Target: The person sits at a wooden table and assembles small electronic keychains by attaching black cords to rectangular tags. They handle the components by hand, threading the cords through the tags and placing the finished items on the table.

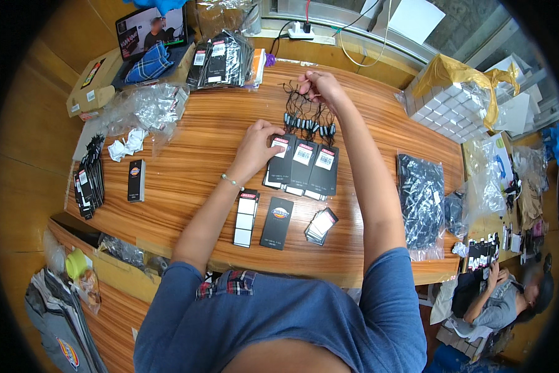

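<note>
Three overlapping piles of black hang tags with white barcode stickers lie in front of me. Black strings with small seal pieces run up from their tops. My left hand grips the upper left corner of the left pile, thumb on the tag's face. Beyond the tags, my right hand is closed in a pinch on the looped string ends. Nearer me are a strip with white labels, one black tag with a logo and a small stack of stickers.
At left lie a black tag stack, a strung tag bundle and crumpled paper. More bagged tags and a playing screen stand behind. On the right are a bag of black strings, white boxes and a co-worker.
</note>
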{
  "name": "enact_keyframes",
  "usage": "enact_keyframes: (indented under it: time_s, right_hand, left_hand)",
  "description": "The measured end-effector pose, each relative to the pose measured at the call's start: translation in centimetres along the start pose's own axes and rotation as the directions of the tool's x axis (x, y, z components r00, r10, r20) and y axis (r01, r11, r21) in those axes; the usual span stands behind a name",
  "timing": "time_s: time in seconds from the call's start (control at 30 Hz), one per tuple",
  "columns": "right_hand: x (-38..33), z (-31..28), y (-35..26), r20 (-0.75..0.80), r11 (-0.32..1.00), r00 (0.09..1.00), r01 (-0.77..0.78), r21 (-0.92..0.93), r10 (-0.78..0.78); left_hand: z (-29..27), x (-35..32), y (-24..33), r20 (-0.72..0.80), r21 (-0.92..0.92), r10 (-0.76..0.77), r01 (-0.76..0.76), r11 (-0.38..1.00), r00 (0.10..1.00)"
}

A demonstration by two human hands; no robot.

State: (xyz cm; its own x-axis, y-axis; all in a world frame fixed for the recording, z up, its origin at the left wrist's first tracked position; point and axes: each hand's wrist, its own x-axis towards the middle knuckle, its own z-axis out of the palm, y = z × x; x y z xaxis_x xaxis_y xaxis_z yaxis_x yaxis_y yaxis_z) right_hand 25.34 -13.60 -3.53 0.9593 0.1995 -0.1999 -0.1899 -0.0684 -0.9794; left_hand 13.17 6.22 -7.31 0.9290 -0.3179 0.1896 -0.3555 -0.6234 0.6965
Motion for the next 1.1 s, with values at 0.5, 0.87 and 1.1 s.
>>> enact_keyframes:
  time_s: [0.5,0.87,1.1]
  right_hand:
    - [-4.3,-3.4,4.2,-0.314,0.884,0.834,0.378,-0.275,-0.454]
    - [-35.8,-24.8,-0.7,-0.611,0.623,0.125,0.091,-0.777,-0.781]
    - [-36.4,-39.2,-2.7,-0.805,0.429,0.483,-0.681,-0.593,-0.345]
  left_hand:
    - [0.0,-1.9,-4.3,-0.196,-0.489,-0.038,-0.064,0.87,0.98]
    - [0.6,-1.7,-5.9,-0.262,-0.658,-0.2,-0.022,0.753,0.944]
    - [0.9,-1.1,-6.8,-0.255,-0.722,-0.203,-0.047,0.69,0.945]
